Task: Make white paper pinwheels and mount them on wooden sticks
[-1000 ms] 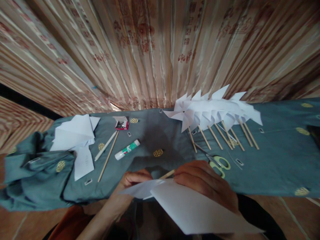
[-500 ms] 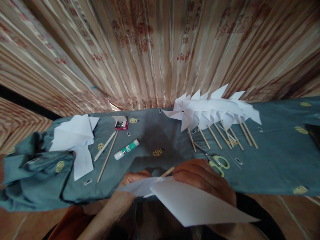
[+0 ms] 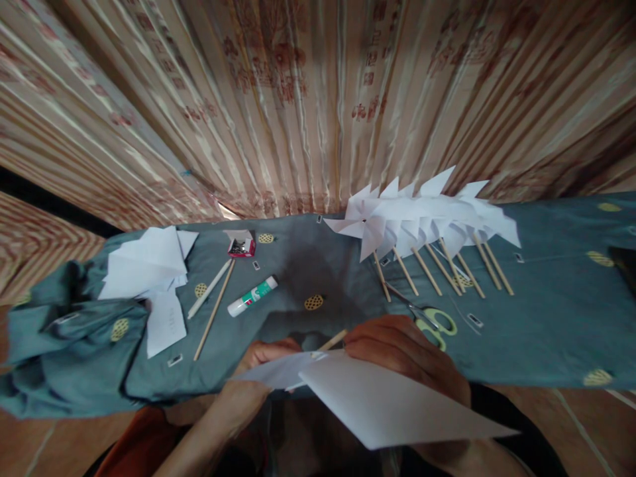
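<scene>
Close to my body at the table's front edge, I hold a white paper pinwheel [image 3: 382,401] with its blades spread toward me. My left hand [image 3: 268,354] is closed on its left side, the fingers partly behind the paper. My right hand [image 3: 407,351] is curled over the right side, its fingertips by a wooden stick [image 3: 332,340] that pokes out behind the paper. Where the stick meets the paper is hidden. Just beyond my right hand lie scissors [image 3: 436,322] with pale green handles.
Finished-looking pinwheels [image 3: 422,222] on sticks overlap at the back right. To the left lie paper sheets [image 3: 146,262], a white pen-like stick [image 3: 209,289], a loose wooden stick [image 3: 213,311], a glue stick [image 3: 252,296] and an open small red box [image 3: 241,245]. A curtain [image 3: 298,119] hangs behind.
Almost nothing differs. Both hands keep their hold on the pinwheel in the same place, and the view has shifted very slightly.
</scene>
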Action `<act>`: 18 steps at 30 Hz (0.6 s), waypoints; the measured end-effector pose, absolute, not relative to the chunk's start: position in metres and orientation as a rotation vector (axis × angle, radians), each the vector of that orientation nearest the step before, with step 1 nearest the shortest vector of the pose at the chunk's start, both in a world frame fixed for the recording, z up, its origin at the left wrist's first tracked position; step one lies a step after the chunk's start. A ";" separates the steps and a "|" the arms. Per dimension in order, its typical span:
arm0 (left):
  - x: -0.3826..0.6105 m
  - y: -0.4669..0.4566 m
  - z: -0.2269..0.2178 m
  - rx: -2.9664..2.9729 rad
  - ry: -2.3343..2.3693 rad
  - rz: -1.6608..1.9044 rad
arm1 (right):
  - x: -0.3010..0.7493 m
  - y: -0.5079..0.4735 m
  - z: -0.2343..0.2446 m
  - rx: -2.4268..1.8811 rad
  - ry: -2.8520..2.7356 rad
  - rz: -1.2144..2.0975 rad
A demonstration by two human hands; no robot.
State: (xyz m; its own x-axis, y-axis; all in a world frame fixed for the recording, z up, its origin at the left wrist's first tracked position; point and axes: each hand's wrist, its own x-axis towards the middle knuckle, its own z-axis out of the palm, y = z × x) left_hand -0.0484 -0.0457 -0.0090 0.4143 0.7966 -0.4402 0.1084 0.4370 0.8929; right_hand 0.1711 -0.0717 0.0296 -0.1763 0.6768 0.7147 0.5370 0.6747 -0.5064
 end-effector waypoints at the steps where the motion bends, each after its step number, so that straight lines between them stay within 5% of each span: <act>1: -0.049 -0.046 -0.010 1.036 1.055 0.561 | 0.171 -0.072 0.029 -0.966 -1.837 0.165; 18: -0.052 -0.048 -0.017 0.948 1.025 0.664 | 0.173 -0.073 0.029 -0.971 -1.853 0.199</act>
State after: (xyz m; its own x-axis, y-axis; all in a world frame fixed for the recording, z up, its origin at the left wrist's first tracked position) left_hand -0.0518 -0.0477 -0.0165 0.3913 0.8259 -0.4060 -0.0333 0.4536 0.8906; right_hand 0.1727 -0.0733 0.0289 -0.1848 0.6952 0.6946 0.5323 0.6649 -0.5239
